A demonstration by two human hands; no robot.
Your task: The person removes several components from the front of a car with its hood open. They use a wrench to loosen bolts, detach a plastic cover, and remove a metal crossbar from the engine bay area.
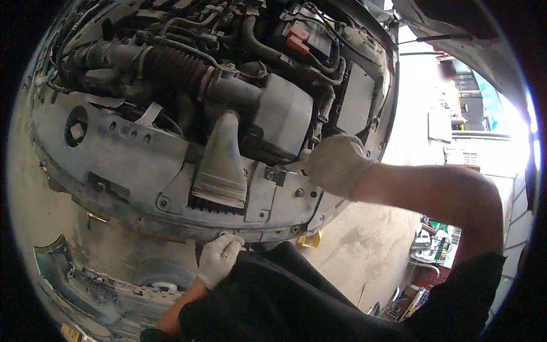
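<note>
Grey, dust-filmed open engine bay (188, 74) takes up most of the view. Long curved grey front panel (171, 171) along its front edge is the part at the hands. Judged risk: a mounting tab cracks if one end takes more load than the other, since the hands are at widely separated spots. Flared pale-grey plastic air duct (222, 157) sits over the panel; a forearm swing could knock it. Small fastener holes and gaps behind: a loose clip could drop through, awkward to fish out.

Hands are well apart. Right hand (338, 165), white knit glove, is curled over the panel's right end, near the boxy grey air-filter housing (282, 114); can't tell if it's clamped on anything. Left hand (219, 259), same glove type, has bent fingers at the panel's front lip, looks like contact; grip unclear. Knit on dust could slip under a hard pull.

Surface: panel is matte, dusty, scuffed. Room: pale, stained concrete floor (364, 239), strong glare at right. Dirty curved detached body section (105, 293) at lower left, black tyre (162, 268) beside it. Mixed clutter pile (436, 242) at right. Small yellow object (310, 238) on the floor near the lip, kind unclear; possible trip point.
</note>
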